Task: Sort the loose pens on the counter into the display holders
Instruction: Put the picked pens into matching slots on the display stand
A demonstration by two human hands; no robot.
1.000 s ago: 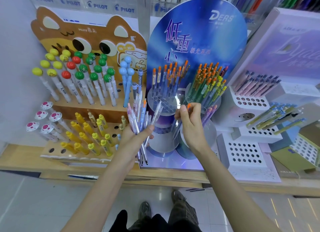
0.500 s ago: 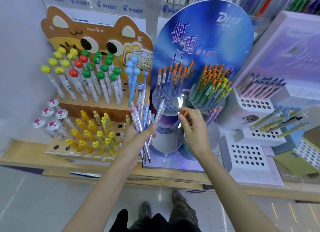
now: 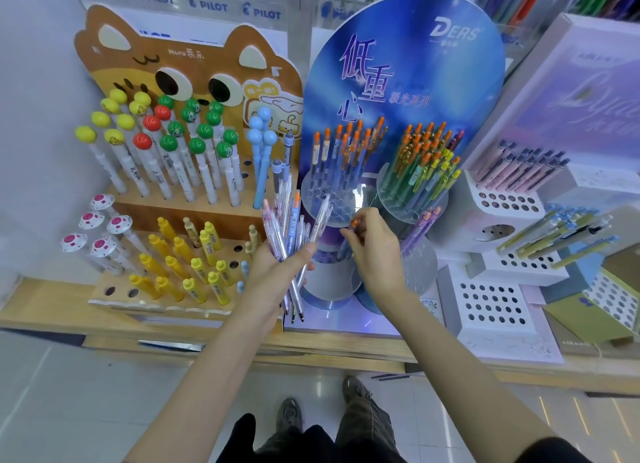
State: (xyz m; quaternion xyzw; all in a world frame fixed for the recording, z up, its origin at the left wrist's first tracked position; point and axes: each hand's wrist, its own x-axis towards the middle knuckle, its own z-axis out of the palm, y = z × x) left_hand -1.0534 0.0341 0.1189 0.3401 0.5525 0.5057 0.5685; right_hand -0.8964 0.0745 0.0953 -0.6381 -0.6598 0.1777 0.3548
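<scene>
1. The left hand, just left of the picture's middle, grips a bundle of pens in its fist, with the thumb laid across the front. The bundle fans out toward 12 o'clock, and its tips poke out under the hand toward 6 o'clock.
2. The right hand is at 3 o'clock from the left one, near it but apart. Its curled fingers pinch a single orange-capped pen. Only the cap and a bit of bluish barrel show, and I cannot tell whether the tip sits in a hole.
3. The blue oval display stands on the bench at 12 o'clock behind both hands.
   - At 11 o'clock from the right hand is the left clear holder, with orange-capped blue pens leaning in it.
   - At 1 o'clock is the right clear holder, packed with orange- and yellow-capped pens.
   - At 3 o'clock, just beside the right hand, a few purple pens stand in a lower tier.
4. The cat-shaped display is at 10 o'clock from the left hand. It carries yellow, red and green ball-topped pens on its upper step. Stubby yellow pens stand on the lower one, at 9 o'clock from that hand.
5. The white perforated holders sit at 4 o'clock from the right hand, with pink pens in the tier at 2 o'clock.
6. The wooden bench carries all the displays.
</scene>
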